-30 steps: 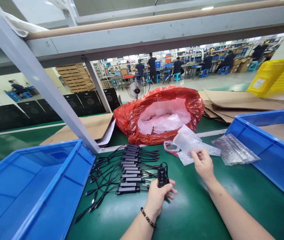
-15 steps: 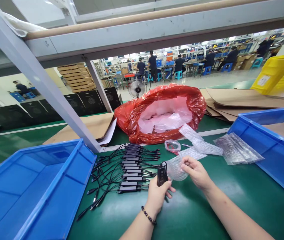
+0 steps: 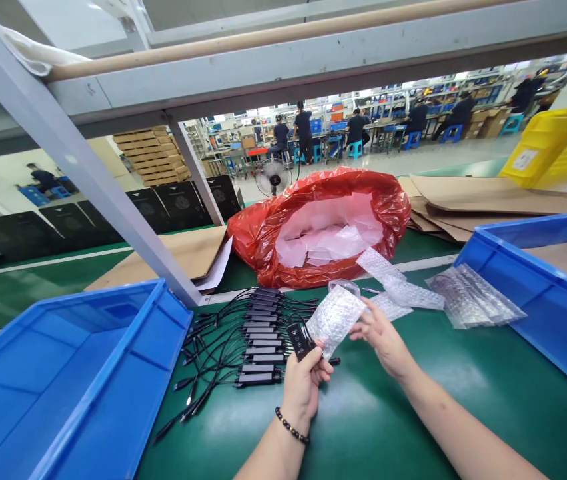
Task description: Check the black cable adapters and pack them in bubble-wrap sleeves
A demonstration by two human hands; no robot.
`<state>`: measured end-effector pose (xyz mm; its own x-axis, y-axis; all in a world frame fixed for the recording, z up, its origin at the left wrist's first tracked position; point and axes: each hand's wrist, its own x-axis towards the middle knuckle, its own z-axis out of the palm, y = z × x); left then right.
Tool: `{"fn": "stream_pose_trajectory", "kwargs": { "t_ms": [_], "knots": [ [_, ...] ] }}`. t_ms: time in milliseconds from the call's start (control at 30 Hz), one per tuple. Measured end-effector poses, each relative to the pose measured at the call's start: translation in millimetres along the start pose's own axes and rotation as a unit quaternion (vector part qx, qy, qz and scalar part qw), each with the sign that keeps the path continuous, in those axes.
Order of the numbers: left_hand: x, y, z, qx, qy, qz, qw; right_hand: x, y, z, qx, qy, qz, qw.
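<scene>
My left hand (image 3: pixel 306 380) is closed on a small black button controller (image 3: pixel 299 341) with a black cable. Behind and to the right of the controller, a clear bubble-wrap bag (image 3: pixel 336 317) stands tilted up against it, its lower end near my left fingers. My right hand (image 3: pixel 380 340) is at the bag's right edge, fingers apart and stretched out; whether the fingertips touch the bag is hard to tell. To the left, a row of black cabled modules (image 3: pixel 263 350) lies on the green table (image 3: pixel 363 427), their cables trailing left.
Blue bins stand left (image 3: pixel 78 360) and right (image 3: pixel 523 267). A red plastic bag (image 3: pixel 248 233) with pale sheets sits behind. Bubble-wrap bags (image 3: pixel 478 297) and a tape roll (image 3: pixel 344 287) lie on the table. A slanted metal post (image 3: pixel 113 200) rises left. People work far off.
The bubble-wrap bag has swung up and left, now broad side showing. My left hand has moved slightly left and tilted the controller. My right hand's pinch on the bag has loosened.
</scene>
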<state>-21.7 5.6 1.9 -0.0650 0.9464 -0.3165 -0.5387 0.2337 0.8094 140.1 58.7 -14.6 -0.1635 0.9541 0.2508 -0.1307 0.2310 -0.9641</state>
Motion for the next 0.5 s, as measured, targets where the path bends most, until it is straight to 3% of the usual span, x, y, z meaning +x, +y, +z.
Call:
{"fn": "stream_pose_trajectory", "kwargs": {
  "t_ms": [67, 133, 233, 333, 433, 500],
  "knots": [
    [0, -1, -0.2, -0.001, -0.007, -0.003, 1.000, -4, 2, 8, -0.048, -0.023, -0.019, 0.998],
    [0, -1, 0.0, -0.003, -0.006, -0.001, 1.000, -9, 4, 12, -0.170, 0.032, -0.103, 0.979],
    [-1, -1, 1.0, -0.006, -0.002, 0.001, 1.000, -11, 3, 10, -0.348, 0.120, -0.255, 0.894],
    [-2, -3, 1.8, 0.000, -0.020, -0.011, 1.000, -7, -3, 2, -0.450, 0.115, -0.311, 0.829],
    [-3, -5, 1.7, 0.008, -0.048, -0.025, 0.998, -2, -7, -7, -0.482, 0.095, -0.296, 0.819],
    [-4, -5, 1.3, 0.011, -0.065, -0.024, 0.998, 1, -8, -13, -0.457, 0.105, -0.245, 0.848]
  ]
}}
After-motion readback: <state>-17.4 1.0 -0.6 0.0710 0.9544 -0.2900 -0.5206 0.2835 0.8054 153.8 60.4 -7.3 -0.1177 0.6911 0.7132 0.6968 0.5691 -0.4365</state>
